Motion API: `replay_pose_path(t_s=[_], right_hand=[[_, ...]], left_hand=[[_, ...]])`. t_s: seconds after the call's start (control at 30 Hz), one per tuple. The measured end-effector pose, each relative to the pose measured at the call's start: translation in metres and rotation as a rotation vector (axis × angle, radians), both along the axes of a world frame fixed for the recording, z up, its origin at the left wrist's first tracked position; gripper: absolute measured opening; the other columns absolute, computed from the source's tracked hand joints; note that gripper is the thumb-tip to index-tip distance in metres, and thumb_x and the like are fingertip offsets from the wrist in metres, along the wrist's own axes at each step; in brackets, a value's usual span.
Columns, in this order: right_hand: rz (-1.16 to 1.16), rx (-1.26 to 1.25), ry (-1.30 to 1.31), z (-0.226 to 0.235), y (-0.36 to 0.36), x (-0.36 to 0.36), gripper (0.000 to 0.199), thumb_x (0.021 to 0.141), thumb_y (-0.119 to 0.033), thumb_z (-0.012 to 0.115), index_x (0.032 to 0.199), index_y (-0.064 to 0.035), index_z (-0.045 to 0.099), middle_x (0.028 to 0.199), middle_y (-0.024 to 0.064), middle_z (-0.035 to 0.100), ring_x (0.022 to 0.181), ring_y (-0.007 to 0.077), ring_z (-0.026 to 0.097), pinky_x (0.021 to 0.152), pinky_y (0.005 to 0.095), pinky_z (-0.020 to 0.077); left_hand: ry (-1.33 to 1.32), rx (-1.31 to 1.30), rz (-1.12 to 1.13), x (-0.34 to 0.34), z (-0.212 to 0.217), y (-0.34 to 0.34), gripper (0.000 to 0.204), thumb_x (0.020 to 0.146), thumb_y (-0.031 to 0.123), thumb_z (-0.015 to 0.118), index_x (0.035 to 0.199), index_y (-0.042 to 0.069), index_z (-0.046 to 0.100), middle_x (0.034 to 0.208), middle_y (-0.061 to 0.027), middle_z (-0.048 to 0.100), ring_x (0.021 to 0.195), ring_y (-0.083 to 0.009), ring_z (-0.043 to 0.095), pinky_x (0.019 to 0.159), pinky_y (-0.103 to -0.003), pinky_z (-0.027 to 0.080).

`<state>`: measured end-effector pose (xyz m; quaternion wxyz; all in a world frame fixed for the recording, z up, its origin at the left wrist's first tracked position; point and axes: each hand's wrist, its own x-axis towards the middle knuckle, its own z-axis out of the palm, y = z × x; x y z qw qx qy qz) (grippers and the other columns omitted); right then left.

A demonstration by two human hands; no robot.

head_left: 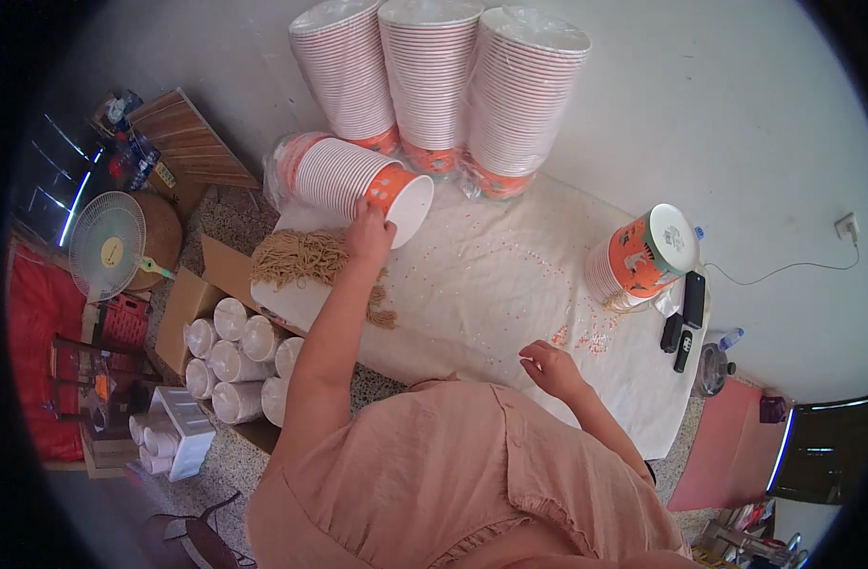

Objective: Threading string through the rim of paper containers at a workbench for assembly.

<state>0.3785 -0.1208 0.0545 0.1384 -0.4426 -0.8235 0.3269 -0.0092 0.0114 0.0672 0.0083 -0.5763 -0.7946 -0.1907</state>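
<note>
My left hand (369, 233) reaches across the white-covered table (491, 284) and grips the rim of the end cup of a sleeve of orange-and-white paper cups (353, 180) lying on its side. A heap of dry brown noodles (301, 258) lies just left of that hand. My right hand (551, 366) hovers over the table's near edge, fingers loosely curled, holding nothing. Three tall upright stacks of the same cups (434, 85) stand behind. Another short cup stack (643, 256) lies tilted at the table's right.
Small pink bits (586, 339) are scattered on the cloth. Black remotes (688, 318) lie at the right edge. Left of the table, a cardboard box holds white lidded cups (240, 365). A standing fan (107, 245) is on the floor farther left. A plastic bottle (714, 365) stands at right.
</note>
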Motion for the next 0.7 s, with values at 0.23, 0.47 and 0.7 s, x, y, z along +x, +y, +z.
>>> replay_pose_path(t_s=[0.23, 0.47, 0.7], right_hand=[[0.002, 0.028, 0.019, 0.004, 0.002, 0.0, 0.019, 0.082, -0.014, 0.062, 0.099, -0.0041, 0.061, 0.1, 0.0119, 0.06, 0.087, 0.0316, 0.062, 0.073, 0.0382, 0.0509], [-0.067, 0.605, 0.007, 0.074, 0.024, -0.03, 0.048, 0.074, -0.018, 0.071, 0.118, -0.0084, 0.055, 0.124, 0.0099, 0.051, 0.122, 0.0314, 0.044, 0.105, 0.0535, 0.03], [0.084, 0.693, -0.021, 0.094, 0.039, -0.029, 0.03, 0.067, -0.014, 0.075, 0.094, -0.0099, 0.062, 0.103, 0.0048, 0.057, 0.115, 0.0268, 0.049, 0.107, 0.057, 0.0229]], left_hand=[[-0.242, 0.378, -0.255, 0.044, -0.018, -0.035, 0.018, 0.071, 0.009, 0.064, 0.071, 0.002, 0.047, 0.123, -0.0161, 0.051, 0.082, -0.0311, 0.063, 0.066, -0.041, 0.053], [-1.406, -0.063, -0.169, 0.086, 0.017, -0.066, 0.01, 0.084, 0.012, 0.058, 0.083, 0.003, 0.054, 0.088, -0.008, 0.062, 0.06, -0.012, 0.061, 0.049, -0.025, 0.052], [-1.581, -0.195, -0.212, 0.095, 0.038, -0.081, 0.018, 0.088, 0.02, 0.058, 0.095, 0.004, 0.055, 0.078, -0.0054, 0.061, 0.063, -0.0141, 0.061, 0.053, -0.028, 0.053]])
